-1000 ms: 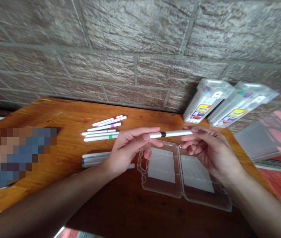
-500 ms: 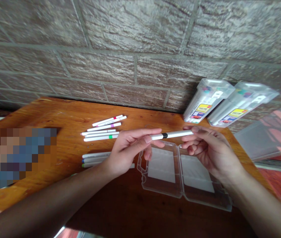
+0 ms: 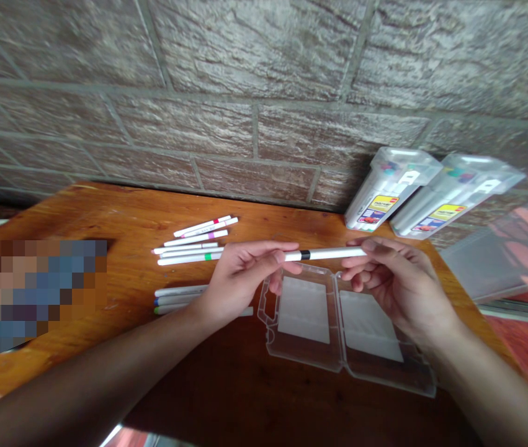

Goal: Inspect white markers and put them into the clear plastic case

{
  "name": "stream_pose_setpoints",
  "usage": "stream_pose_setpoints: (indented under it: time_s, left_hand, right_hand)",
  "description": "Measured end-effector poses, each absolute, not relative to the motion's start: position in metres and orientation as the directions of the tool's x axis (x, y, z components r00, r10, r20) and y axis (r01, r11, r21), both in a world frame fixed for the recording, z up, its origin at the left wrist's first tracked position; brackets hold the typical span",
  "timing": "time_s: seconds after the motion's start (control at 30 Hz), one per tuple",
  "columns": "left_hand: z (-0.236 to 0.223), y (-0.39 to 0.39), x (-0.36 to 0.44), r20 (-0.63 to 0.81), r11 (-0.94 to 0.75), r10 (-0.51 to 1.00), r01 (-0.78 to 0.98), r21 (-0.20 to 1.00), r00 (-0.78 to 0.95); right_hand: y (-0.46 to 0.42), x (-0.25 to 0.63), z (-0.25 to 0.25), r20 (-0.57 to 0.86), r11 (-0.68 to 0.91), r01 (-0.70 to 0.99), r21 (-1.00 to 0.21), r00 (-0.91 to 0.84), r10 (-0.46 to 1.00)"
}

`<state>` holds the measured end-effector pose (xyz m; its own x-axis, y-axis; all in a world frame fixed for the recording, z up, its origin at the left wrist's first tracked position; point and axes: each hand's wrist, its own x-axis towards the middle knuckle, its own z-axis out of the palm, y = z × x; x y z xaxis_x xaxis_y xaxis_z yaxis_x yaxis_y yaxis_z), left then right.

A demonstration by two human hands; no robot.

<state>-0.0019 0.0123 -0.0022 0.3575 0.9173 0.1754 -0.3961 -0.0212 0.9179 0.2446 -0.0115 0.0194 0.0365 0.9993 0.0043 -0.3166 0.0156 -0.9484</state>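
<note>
A white marker with a black band is stretched level between my two hands. My left hand pinches its left end between thumb and fingers, while my right hand grips the right end at its fingertips. Beneath them a clear plastic case lies spread open on the table, with a white sheet in each half. Left of my left hand, several white markers with coloured bands lie side by side. Another group of markers is closer, partly hidden by my left wrist.
Two clear marker boxes with yellow labels stand against the stone-block wall at the back right. The wooden table ends at the right, where a translucent sheet slants. A pixelated patch covers the left side.
My left hand has shifted slightly left, and the marker's black band has moved a little left. My right hand stays nearly in place, still on the other end.
</note>
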Motion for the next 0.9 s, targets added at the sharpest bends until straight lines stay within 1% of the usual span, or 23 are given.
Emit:
stream_pose_setpoints:
  time_s: [0.13,0.27,0.37,0.73,0.9]
  left_hand:
    - [-0.0031,0.0144,-0.0005,0.116,0.009,0.934,-0.347,0.938,0.339]
    - [-0.0004,0.0146,0.0002,0.058,0.039,0.948,-0.296,0.954,0.312]
    - [0.002,0.0142,0.0001,0.04,0.051,0.949,-0.277,0.96,0.314]
    - [0.0028,0.0153,0.0001,0.061,0.02,0.945,-0.243,0.97,0.32]
    - [0.0033,0.0146,0.0,0.053,-0.001,0.953,-0.171,0.985,0.299]
  right_hand:
    - [-0.0128,0.2429,0.0192,0.06,0.06,-0.28,-0.958,0.009,0.998]
    - [-0.0148,0.242,0.0194,0.079,0.076,-0.236,-0.969,-0.002,0.997]
    - [-0.0158,0.2421,0.0187,0.093,0.088,-0.215,-0.973,-0.014,0.996]
    - [-0.0177,0.2421,0.0164,0.153,0.145,-0.152,-0.978,-0.047,0.987]
    - [-0.0203,0.2371,0.0202,0.192,0.187,-0.063,-0.98,-0.074,0.979]
